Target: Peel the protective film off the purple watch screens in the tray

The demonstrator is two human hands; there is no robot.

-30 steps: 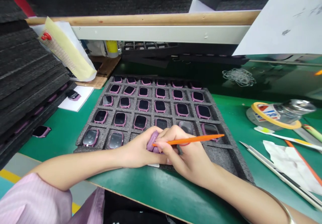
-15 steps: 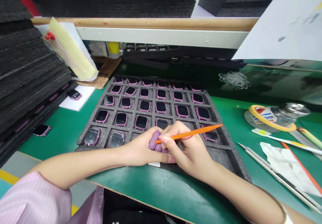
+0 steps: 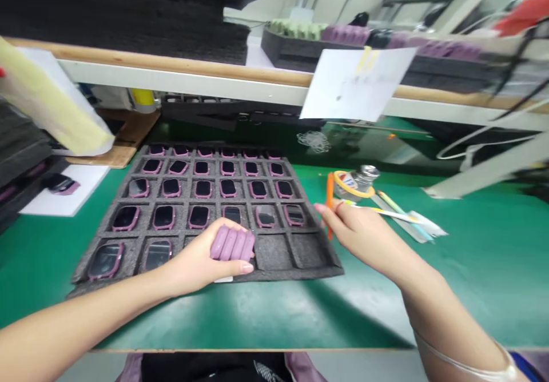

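My left hand [image 3: 206,265] is closed around a purple ribbed piece [image 3: 233,243] with several rounded lobes side by side. It is held over the front edge of a grey foam tray [image 3: 283,274]. Watches with purple frames [image 3: 163,217] lie face up in many of the tray's compartments. Off the tray's right edge, my right hand [image 3: 355,227] pinches a thin orange stick [image 3: 330,187], which stands nearly upright. Beside that hand is a white toothbrush [image 3: 388,214], partly covered by it.
A glass bottle with a metal cap [image 3: 366,176] stands behind my right hand, with a yellow tape ring [image 3: 354,192] against it. A watch rests on white paper [image 3: 47,203] at left. Black foam stacks [image 3: 21,142] and an overhead shelf [image 3: 193,79] border the green bench.
My right hand has moved away from the purple piece to the right, carrying the orange stick, now upright. My left hand still holds the piece. The view has swung right.
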